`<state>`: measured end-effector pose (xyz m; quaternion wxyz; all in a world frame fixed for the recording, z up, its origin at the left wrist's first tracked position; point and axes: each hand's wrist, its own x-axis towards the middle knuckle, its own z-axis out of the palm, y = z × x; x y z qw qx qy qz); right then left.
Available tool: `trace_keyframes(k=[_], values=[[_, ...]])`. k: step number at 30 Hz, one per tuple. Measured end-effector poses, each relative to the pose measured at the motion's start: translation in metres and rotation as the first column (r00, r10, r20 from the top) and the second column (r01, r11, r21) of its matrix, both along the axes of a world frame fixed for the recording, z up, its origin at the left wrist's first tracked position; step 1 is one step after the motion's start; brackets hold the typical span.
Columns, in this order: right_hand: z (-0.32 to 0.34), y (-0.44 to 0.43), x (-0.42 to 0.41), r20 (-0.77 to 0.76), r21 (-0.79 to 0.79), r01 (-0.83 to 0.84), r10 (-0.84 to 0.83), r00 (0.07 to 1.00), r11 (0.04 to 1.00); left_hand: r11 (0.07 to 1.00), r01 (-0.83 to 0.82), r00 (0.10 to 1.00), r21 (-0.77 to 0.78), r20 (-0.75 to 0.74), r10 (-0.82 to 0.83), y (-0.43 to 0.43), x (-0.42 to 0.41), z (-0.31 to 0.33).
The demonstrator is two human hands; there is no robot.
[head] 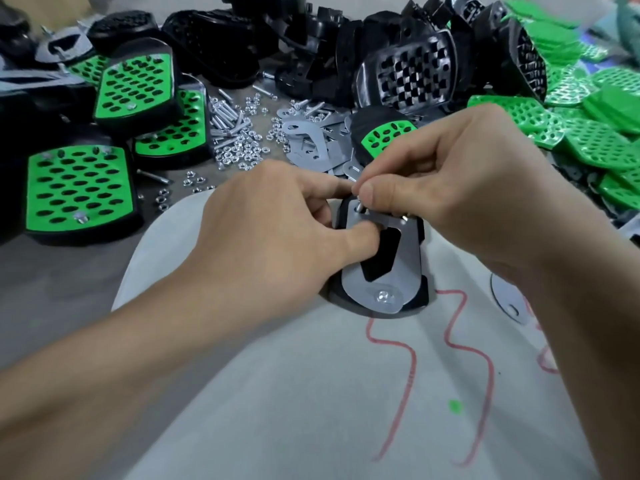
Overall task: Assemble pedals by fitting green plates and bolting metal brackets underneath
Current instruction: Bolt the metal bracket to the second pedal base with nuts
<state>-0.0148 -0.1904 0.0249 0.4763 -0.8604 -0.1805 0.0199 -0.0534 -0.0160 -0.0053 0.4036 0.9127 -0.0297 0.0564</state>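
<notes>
Black pedal (381, 258) laid upside down on lap, grey bracket (405, 268) seated on top. Pedal gripped at left side by left hand (277, 230). Small nut, barely visible, pinched at bracket's far end by right hand (446, 178). Bolt (382, 296) seen fitted at near end.

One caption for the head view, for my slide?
Both hands fasten a metal bracket under a pedal, beside loose nuts.
</notes>
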Motion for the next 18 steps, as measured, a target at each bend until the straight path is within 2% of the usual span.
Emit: trace_keyframes(k=[4, 13, 18], values=[[0.004, 0.003, -0.003, 0.026, -0.066, 0.028, -0.026, 0.999, 0.997, 1.0, -0.001, 1.0, 0.015, 0.006, 0.001, 0.0, 0.0, -0.001], [0.01, 0.005, -0.01, 0.061, -0.111, 0.038, -0.031, 0.998, 0.993, 0.999, -0.005, 1.0, 0.048, 0.012, 0.004, -0.001, -0.001, 0.0], [0.015, 0.008, -0.013, 0.111, -0.206, 0.096, -0.074, 0.991, 0.974, 1.0, -0.012, 1.0, 0.002, -0.006, 0.012, -0.001, -0.001, 0.001]])
